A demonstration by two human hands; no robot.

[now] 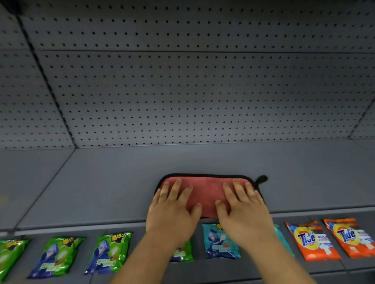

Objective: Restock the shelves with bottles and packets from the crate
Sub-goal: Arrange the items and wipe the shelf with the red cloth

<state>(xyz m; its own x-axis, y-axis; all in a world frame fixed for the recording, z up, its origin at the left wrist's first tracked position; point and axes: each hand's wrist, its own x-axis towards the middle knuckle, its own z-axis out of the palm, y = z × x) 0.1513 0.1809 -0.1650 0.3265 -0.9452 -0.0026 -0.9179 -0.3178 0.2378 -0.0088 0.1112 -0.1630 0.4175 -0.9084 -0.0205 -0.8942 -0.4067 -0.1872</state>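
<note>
A folded red cloth (206, 190) with black trim and a black hanging loop lies flat on the grey upper shelf (100, 190). My left hand (172, 209) presses on its left part with straight, spread fingers. My right hand (242, 207) presses on its right part the same way. On the lower shelf (216, 273) lie several packets in a row: green packets (56, 257) to the left, a teal packet (220, 241) partly under my right wrist, and two orange Tide packets (311, 241) to the right. No crate or bottles are in view.
A grey pegboard back wall (177, 86) rises behind the upper shelf. A black upright (45, 81) divides the shelving bay at the left. Another green packet (182, 253) is mostly hidden by my left forearm.
</note>
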